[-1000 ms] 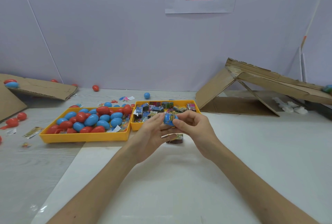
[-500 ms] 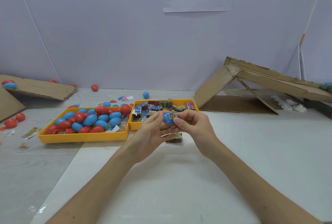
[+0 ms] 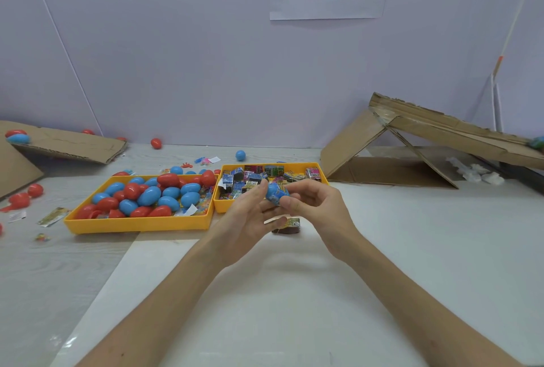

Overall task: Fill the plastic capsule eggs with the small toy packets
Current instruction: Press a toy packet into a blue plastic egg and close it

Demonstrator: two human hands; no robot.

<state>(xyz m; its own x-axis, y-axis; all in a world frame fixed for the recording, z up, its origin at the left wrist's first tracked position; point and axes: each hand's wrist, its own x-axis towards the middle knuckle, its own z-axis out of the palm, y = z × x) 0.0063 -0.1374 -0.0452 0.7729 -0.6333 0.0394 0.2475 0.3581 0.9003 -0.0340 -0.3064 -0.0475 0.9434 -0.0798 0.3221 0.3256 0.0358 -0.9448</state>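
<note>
The left hand (image 3: 250, 221) holds a blue capsule egg (image 3: 274, 193) in curled fingers. The right hand (image 3: 319, 207) pinches the egg's other side. Just beyond the fingers sits the yellow packet tray (image 3: 291, 164).

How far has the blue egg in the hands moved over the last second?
No. The blue egg stays over the front rim of the packet tray, near its middle, as before.

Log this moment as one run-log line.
stage: filling | left hand: holds blue capsule egg | right hand: pinches same egg | toy packet: partly in egg | spare packet: on table below hands
</note>
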